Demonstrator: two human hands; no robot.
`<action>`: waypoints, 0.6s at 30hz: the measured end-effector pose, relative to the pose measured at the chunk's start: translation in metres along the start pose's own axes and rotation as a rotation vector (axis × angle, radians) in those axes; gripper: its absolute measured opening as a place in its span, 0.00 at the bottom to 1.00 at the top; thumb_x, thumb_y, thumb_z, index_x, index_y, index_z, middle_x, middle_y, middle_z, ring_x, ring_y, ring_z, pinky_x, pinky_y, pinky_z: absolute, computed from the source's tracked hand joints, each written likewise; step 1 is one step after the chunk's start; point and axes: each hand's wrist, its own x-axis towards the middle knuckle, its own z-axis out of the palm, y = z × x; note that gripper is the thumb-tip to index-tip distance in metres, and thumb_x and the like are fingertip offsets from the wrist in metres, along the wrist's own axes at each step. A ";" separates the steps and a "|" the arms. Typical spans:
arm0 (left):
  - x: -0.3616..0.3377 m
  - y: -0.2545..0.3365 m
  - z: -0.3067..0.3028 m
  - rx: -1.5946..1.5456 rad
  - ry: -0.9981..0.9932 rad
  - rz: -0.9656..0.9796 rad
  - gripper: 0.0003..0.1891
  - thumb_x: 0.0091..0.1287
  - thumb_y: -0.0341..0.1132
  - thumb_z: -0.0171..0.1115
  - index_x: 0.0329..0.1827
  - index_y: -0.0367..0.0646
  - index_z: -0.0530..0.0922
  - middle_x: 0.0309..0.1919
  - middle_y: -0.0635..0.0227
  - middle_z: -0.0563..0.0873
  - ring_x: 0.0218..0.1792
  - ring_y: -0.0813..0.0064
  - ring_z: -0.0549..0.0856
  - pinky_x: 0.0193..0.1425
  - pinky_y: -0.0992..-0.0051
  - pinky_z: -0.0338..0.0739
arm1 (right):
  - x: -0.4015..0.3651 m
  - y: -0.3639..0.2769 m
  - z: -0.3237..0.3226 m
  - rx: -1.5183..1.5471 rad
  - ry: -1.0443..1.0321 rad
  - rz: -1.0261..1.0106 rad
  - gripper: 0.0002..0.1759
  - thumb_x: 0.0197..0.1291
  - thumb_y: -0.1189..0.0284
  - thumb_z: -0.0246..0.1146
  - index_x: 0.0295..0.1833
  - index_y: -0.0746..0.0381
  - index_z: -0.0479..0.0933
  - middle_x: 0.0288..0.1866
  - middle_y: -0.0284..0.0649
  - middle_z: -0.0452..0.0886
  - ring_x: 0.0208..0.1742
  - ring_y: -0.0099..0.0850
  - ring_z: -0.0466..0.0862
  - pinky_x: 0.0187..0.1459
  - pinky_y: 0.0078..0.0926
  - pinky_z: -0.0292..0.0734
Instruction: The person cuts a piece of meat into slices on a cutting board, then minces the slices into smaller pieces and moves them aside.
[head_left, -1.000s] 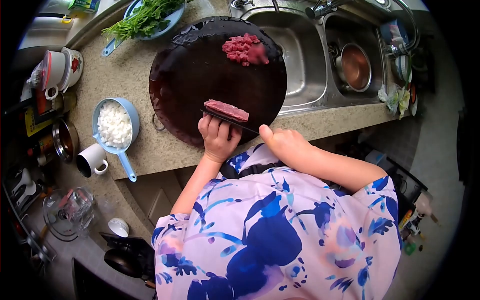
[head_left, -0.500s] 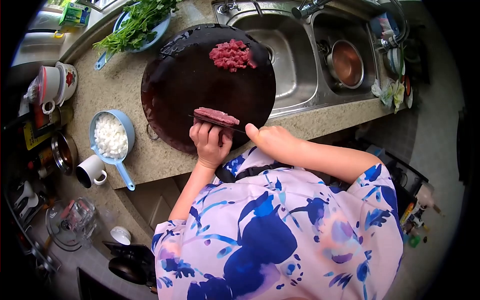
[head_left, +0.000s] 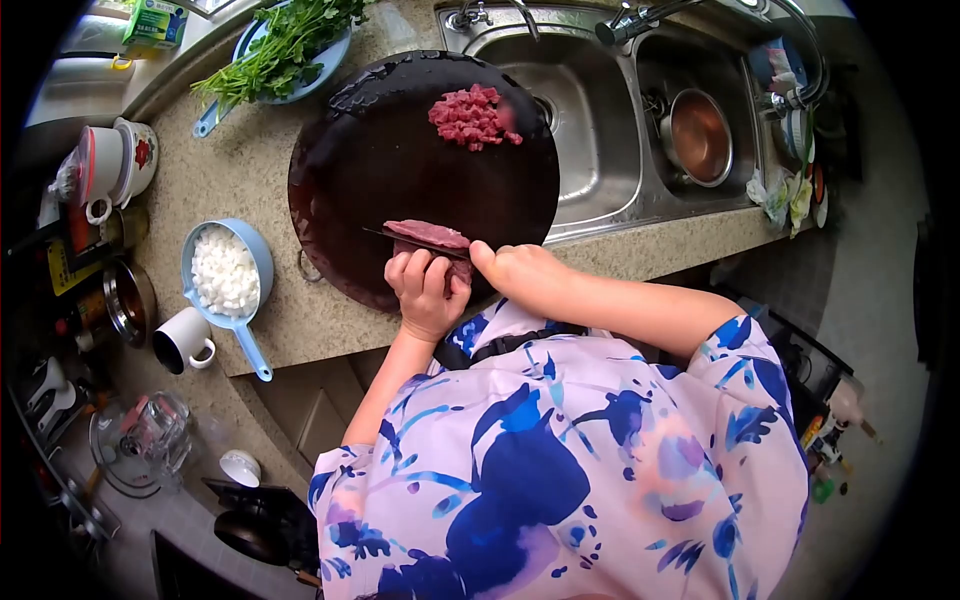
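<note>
A piece of raw red meat [head_left: 428,233] lies near the front edge of a dark round cutting board [head_left: 370,160]. My left hand [head_left: 428,297] presses on its near part with bent fingers. In my right hand [head_left: 515,272] is the handle of a knife [head_left: 400,239]; the blade points left and sits in the meat, just beyond my left fingertips. The far part of the meat leans away from the blade. A heap of diced red meat [head_left: 472,117] rests at the back right of the board.
Left of the board stands a blue strainer [head_left: 262,270] of white diced pieces, with a mug [head_left: 184,341] beside it. Leafy greens [head_left: 290,55] lie in a blue strainer behind. To the right is a double sink [head_left: 600,130] with a metal pot [head_left: 697,138].
The knife and my right hand have shifted left along the meat. More of the near part now shows behind the blade. The whole view has shifted slightly.
</note>
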 end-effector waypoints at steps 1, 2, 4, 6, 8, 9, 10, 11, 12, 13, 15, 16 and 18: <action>0.000 0.000 0.002 0.003 0.025 0.000 0.19 0.50 0.34 0.68 0.47 0.47 0.78 0.51 0.63 0.76 0.56 0.56 0.72 0.61 0.54 0.67 | 0.014 -0.005 0.000 -0.027 0.034 -0.034 0.12 0.63 0.76 0.56 0.49 0.69 0.66 0.28 0.52 0.83 0.33 0.52 0.87 0.32 0.44 0.83; -0.002 0.001 0.000 0.005 0.009 -0.009 0.18 0.52 0.34 0.68 0.48 0.46 0.78 0.53 0.62 0.76 0.56 0.54 0.72 0.62 0.54 0.67 | 0.020 -0.007 0.000 0.008 0.042 -0.034 0.12 0.62 0.76 0.57 0.49 0.69 0.66 0.28 0.52 0.83 0.33 0.51 0.87 0.32 0.43 0.83; 0.000 -0.001 0.000 0.013 0.007 -0.002 0.18 0.54 0.34 0.69 0.48 0.45 0.78 0.54 0.60 0.76 0.57 0.53 0.72 0.63 0.55 0.68 | 0.023 -0.007 -0.001 0.011 0.058 -0.033 0.13 0.61 0.77 0.57 0.49 0.68 0.66 0.27 0.52 0.83 0.33 0.50 0.87 0.32 0.43 0.83; 0.000 -0.001 0.000 0.018 0.022 0.002 0.18 0.55 0.35 0.69 0.48 0.45 0.78 0.54 0.60 0.76 0.57 0.53 0.72 0.63 0.55 0.68 | 0.011 -0.002 0.003 -0.025 0.059 -0.039 0.12 0.62 0.77 0.56 0.50 0.68 0.65 0.28 0.52 0.83 0.33 0.51 0.87 0.32 0.44 0.83; 0.002 -0.001 -0.001 0.026 0.039 -0.004 0.18 0.53 0.34 0.68 0.48 0.46 0.78 0.52 0.61 0.76 0.56 0.54 0.72 0.62 0.54 0.67 | -0.020 0.010 0.004 -0.042 -0.006 0.011 0.12 0.63 0.76 0.55 0.50 0.69 0.64 0.29 0.54 0.83 0.34 0.52 0.87 0.32 0.45 0.82; 0.003 0.001 0.001 0.024 0.055 -0.013 0.19 0.51 0.34 0.67 0.48 0.46 0.78 0.51 0.61 0.76 0.55 0.55 0.72 0.62 0.54 0.67 | -0.032 0.010 -0.001 -0.080 -0.062 0.048 0.12 0.63 0.76 0.54 0.50 0.69 0.64 0.29 0.54 0.83 0.34 0.52 0.87 0.32 0.46 0.82; 0.004 0.001 0.003 0.025 0.062 -0.017 0.19 0.51 0.34 0.67 0.48 0.46 0.78 0.51 0.61 0.76 0.55 0.55 0.72 0.62 0.54 0.67 | -0.029 0.011 -0.003 -0.087 -0.064 0.044 0.12 0.63 0.76 0.54 0.50 0.69 0.64 0.29 0.54 0.83 0.34 0.52 0.87 0.32 0.46 0.82; 0.003 0.001 0.003 0.023 0.057 -0.015 0.19 0.51 0.34 0.67 0.48 0.46 0.78 0.51 0.61 0.76 0.55 0.55 0.72 0.62 0.54 0.67 | -0.024 0.009 -0.002 -0.053 -0.042 0.041 0.13 0.64 0.76 0.54 0.51 0.70 0.64 0.29 0.54 0.83 0.34 0.52 0.87 0.32 0.46 0.82; 0.002 0.001 0.001 0.023 0.050 -0.008 0.19 0.51 0.34 0.67 0.48 0.46 0.78 0.51 0.61 0.76 0.55 0.55 0.72 0.62 0.54 0.67 | -0.016 0.004 -0.003 -0.017 -0.016 0.039 0.14 0.64 0.76 0.54 0.52 0.70 0.64 0.29 0.53 0.83 0.34 0.53 0.87 0.32 0.47 0.82; 0.000 0.001 0.000 0.029 0.026 -0.005 0.17 0.56 0.36 0.67 0.48 0.44 0.78 0.54 0.59 0.76 0.57 0.52 0.72 0.64 0.53 0.67 | 0.001 0.002 0.002 -0.024 0.063 -0.044 0.16 0.63 0.77 0.55 0.54 0.70 0.64 0.29 0.53 0.83 0.32 0.53 0.86 0.31 0.47 0.82; -0.003 -0.001 0.001 0.038 0.027 -0.018 0.17 0.55 0.36 0.67 0.48 0.44 0.79 0.54 0.58 0.76 0.57 0.51 0.72 0.64 0.53 0.67 | 0.024 -0.008 0.003 -0.014 0.099 -0.059 0.15 0.63 0.75 0.56 0.53 0.69 0.66 0.28 0.52 0.84 0.33 0.50 0.88 0.32 0.45 0.82; -0.004 -0.002 -0.001 0.046 0.031 -0.011 0.17 0.55 0.36 0.67 0.48 0.44 0.79 0.54 0.58 0.76 0.57 0.51 0.72 0.64 0.53 0.67 | 0.022 -0.008 0.002 -0.014 0.074 -0.042 0.14 0.64 0.76 0.56 0.52 0.69 0.66 0.28 0.52 0.84 0.33 0.50 0.88 0.33 0.45 0.83; -0.002 -0.001 0.001 0.050 0.034 -0.014 0.17 0.55 0.35 0.66 0.47 0.43 0.79 0.53 0.57 0.76 0.57 0.51 0.73 0.64 0.53 0.67 | 0.001 0.000 0.006 -0.045 0.081 -0.033 0.12 0.65 0.75 0.55 0.51 0.68 0.65 0.29 0.53 0.84 0.34 0.51 0.88 0.33 0.46 0.82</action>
